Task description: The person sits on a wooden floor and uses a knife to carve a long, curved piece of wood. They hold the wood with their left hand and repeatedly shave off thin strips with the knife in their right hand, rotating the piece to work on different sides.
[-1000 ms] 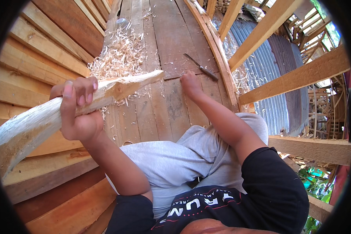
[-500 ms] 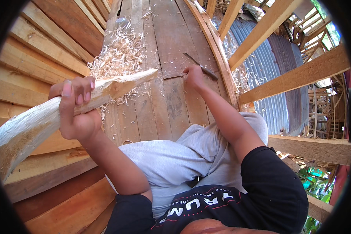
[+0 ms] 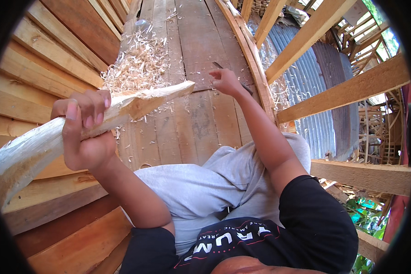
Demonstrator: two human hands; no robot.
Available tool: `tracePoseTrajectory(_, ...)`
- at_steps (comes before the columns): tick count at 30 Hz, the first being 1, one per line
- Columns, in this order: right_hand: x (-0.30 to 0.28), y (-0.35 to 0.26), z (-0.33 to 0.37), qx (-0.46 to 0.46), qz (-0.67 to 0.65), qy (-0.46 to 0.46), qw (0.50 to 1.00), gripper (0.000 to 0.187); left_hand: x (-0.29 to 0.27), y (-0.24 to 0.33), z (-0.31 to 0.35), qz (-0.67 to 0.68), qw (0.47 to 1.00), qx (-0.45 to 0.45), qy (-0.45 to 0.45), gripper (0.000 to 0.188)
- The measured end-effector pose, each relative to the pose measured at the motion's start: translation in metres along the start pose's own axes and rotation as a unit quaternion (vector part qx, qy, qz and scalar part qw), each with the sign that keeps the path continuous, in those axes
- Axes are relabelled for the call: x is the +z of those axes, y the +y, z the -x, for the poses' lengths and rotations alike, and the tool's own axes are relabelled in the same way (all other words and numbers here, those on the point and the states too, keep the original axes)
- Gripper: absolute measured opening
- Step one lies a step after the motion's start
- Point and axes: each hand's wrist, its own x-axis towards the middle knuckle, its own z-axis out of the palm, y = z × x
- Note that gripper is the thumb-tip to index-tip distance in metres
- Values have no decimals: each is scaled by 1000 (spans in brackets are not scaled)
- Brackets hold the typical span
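My left hand [image 3: 89, 130] is wrapped around a long, pale, curved piece of wood [image 3: 27, 148]. It is peeled, and its far end is hewn to a rough point that slants up to the right. The near end runs out at the left rim. My right hand [image 3: 227, 82] is over the plank floor, its fingers partly bent and apart, with nothing seen between them. Under it lies a slim knife-like tool [image 3: 247, 88] with a dark blade; the hand covers its middle, and whether they touch I cannot tell.
Curly wood shavings [image 3: 139, 64] are heaped on the floorboards [image 3: 196, 34], with a small clear round object [image 3: 142, 23] beyond them. A plank wall [image 3: 36, 73] stands close on the left. On the right are wooden railings [image 3: 347, 89] and corrugated metal sheets [image 3: 306, 68].
My right hand has shifted slightly left and its fingers have loosened, covering more of the tool's middle. The wood's pointed end has moved a little to the right.
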Motion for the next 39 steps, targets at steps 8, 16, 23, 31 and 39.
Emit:
tracePoseTrajectory(8, 57, 5, 22, -54, 222, 102, 968, 10, 13, -6, -3, -29, 999, -2, 17, 17)
tracePoseTrajectory(16, 47, 34, -7, -45, 183, 133, 973, 9, 15, -10, -6, -14, 1000, 6, 4, 17)
tracePoseTrajectory(23, -9, 38, -25, 292, -262, 278, 877, 23, 18, -11, -10, -17, 1000, 22, 3, 18)
tracePoseTrajectory(31, 16, -3, -8, 16, -158, -39, 986, 41, -16, 1, -5, 19, 1000, 6, -8, 18)
tracePoseTrajectory(39, 53, 23, -5, -127, 210, 63, 968, 48, -12, 3, -8, 18, 1000, 1, -8, 16)
